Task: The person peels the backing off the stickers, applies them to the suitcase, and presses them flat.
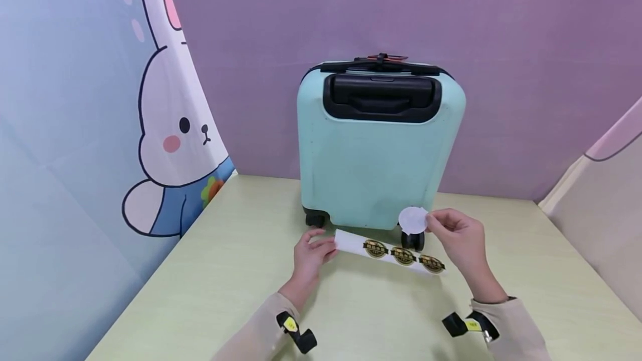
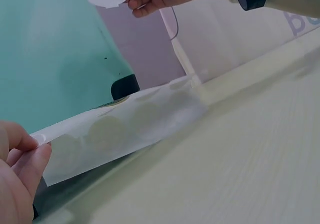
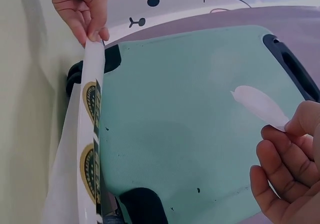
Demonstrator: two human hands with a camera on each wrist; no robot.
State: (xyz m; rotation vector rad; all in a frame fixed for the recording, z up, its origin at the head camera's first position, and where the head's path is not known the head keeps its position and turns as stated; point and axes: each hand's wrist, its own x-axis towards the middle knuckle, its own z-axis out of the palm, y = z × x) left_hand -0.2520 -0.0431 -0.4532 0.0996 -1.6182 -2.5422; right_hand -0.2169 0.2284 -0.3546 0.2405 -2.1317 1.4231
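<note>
Currently, the right hand (image 1: 458, 235) pinches a round sticker (image 1: 413, 220) before the suitcase (image 1: 373, 155); the left hand (image 1: 310, 255) pinches a strip (image 1: 389, 251) with 3 labels (image 1: 403, 256). Held by 1 edge, the sticker could fold.

a cloth-lined booth, like a small filming set: a blue rabbit-print hanging (image 1: 60, 99), a purple backdrop (image 1: 241, 43) and a pale hanging (image 1: 597, 205) wall in 3 sides of a pale tabletop (image 1: 200, 294). home or studio, one cannot tell.
</note>
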